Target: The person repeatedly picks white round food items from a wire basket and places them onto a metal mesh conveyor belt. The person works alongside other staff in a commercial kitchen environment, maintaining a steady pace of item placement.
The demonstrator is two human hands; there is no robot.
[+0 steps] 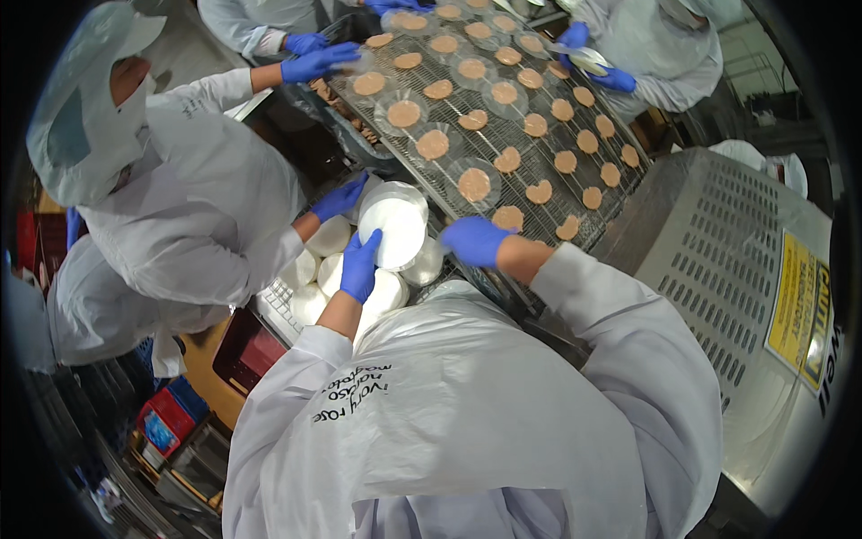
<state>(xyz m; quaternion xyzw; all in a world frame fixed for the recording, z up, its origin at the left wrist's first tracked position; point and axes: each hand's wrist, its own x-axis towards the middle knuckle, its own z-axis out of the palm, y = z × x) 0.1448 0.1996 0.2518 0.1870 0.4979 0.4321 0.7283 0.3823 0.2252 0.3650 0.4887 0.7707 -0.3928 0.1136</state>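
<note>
My left hand (361, 271), in a blue glove, grips a stack of white round discs (395, 232) at its near left edge, the thumb lying on top. My right hand (474, 241), also blue-gloved, is by the near left edge of a wire mesh conveyor (561, 184), just right of the stack. Its fingers are smeared by motion, so their hold cannot be made out. Close beyond it lie a flat tan patty (507, 218) and another patty on a clear round film (473, 184). More stacks of white discs (330, 274) lie below and left of my left hand.
A co-worker at left reaches one gloved hand (341, 196) near the discs and the other (319, 63) to the conveyor. Other workers stand at the far end and far right. A slotted metal housing (709, 234) stands right. A dark lined bin (359, 144) borders the conveyor's left side.
</note>
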